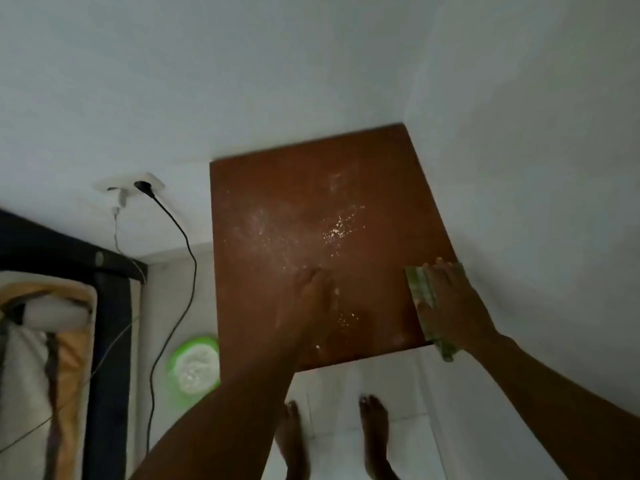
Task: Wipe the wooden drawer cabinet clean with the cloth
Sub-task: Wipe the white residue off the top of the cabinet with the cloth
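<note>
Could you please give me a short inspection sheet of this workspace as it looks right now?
Surface: cabinet top, reddish-brown wood, speckled with white powder across the middle.
Job's things: green cloth flat at the top's right edge.
Clutter: green bowl of white powder on the floor, left of the cabinet.
Grippers: right hand pressed flat on the cloth; left hand flat on the bare wood, holding nothing.
Cables: black cable hanging from the wall socket; a thin white one beside it.
Surroundings: white walls, pale tiled floor, bare feet, dark-framed furniture on the left.
</note>
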Demonstrator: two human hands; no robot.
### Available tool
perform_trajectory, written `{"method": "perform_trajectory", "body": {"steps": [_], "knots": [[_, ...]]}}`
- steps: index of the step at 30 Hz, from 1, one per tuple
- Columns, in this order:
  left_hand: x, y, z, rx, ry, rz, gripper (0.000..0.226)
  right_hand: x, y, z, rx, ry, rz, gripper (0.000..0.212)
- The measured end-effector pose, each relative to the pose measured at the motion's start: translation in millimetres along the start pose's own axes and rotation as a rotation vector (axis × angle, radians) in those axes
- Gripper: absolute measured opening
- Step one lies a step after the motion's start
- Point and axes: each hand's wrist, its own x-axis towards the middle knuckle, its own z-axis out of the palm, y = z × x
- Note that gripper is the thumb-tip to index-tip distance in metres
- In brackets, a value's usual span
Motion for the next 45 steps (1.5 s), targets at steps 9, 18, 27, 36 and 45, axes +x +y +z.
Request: {"method": "perform_trajectory", "body": {"steps": [9,18,27,36,45], "knots": [[25,-21,43,0.203,0.077,0.168,0.055,5,4,61,0.172,0.332,-0.186,0.052],[65,-27,34,0.162,0.180,0.162,0.051,146,-41,-1,0.476,0.353,-0.236,0.053],[104,-40,11,0.127,0.153,0.076,0.070,337,-44,-18,0.123,0.119,-0.409,0.054],[105,-45,4,0.099,0.069,0.090,0.079,157,-55,33,0.307,0.034,-0.552,0.055],[105,-54,9,0.100,0.044,0.107,0.079,287,-93,-48,0.406,0.272,-0.418,0.043]]}}
